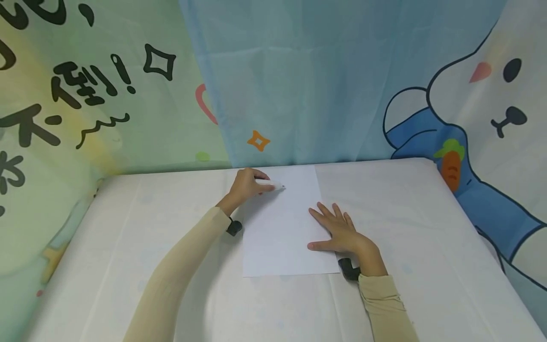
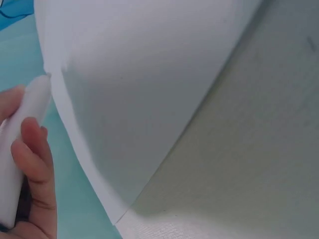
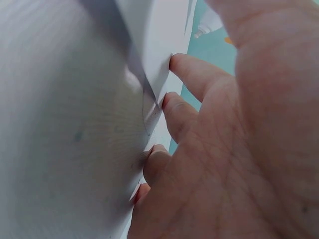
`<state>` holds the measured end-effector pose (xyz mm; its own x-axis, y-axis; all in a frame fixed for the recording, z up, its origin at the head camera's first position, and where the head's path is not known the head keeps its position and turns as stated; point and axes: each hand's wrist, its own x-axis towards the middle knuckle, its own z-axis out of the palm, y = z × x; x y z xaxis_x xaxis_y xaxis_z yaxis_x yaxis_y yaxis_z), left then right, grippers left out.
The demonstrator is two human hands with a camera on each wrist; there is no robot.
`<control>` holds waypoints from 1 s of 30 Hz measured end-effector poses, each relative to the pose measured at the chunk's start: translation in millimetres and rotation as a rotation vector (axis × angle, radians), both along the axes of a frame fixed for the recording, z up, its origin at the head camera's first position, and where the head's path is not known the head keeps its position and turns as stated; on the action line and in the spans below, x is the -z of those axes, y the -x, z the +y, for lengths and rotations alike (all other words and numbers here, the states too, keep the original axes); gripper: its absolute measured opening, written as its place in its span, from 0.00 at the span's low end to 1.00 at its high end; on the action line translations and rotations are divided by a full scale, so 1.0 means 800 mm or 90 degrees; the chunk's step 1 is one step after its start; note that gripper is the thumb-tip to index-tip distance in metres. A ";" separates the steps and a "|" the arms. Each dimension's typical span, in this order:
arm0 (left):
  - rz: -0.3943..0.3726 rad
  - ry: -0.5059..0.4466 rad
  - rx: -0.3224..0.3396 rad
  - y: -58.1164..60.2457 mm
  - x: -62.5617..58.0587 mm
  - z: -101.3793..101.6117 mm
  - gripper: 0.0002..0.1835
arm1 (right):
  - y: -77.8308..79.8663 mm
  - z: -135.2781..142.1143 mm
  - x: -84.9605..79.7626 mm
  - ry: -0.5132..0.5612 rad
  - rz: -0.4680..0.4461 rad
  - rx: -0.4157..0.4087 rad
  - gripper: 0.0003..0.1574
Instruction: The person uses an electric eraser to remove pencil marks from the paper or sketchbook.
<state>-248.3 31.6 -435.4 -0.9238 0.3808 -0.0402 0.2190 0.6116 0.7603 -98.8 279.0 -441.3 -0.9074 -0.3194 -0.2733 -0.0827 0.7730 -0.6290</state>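
A white sheet of paper (image 1: 282,242) lies on the table with its short edge toward me. Over its upper left part, my left hand (image 1: 249,184) holds a white marker (image 1: 271,184) between thumb and fingers. The marker's narrow tip points right, close over the paper. In the left wrist view the thick white barrel of the marker (image 2: 27,114) shows between the fingertips. My right hand (image 1: 341,236) rests with spread fingers at the sheet's right edge, thumb on the paper. The right wrist view shows fingertips (image 3: 180,64) touching down along the paper.
A white cloth covers the table (image 1: 171,199). Behind it hangs a printed backdrop (image 1: 299,95) with a cartoon animal and black lettering. Dark wrist camera pieces (image 1: 234,227) sit at both cuffs. No marks show on the sheet.
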 end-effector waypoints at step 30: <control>0.010 0.008 0.000 0.001 0.004 -0.001 0.14 | 0.001 0.000 0.004 -0.007 0.011 0.001 0.63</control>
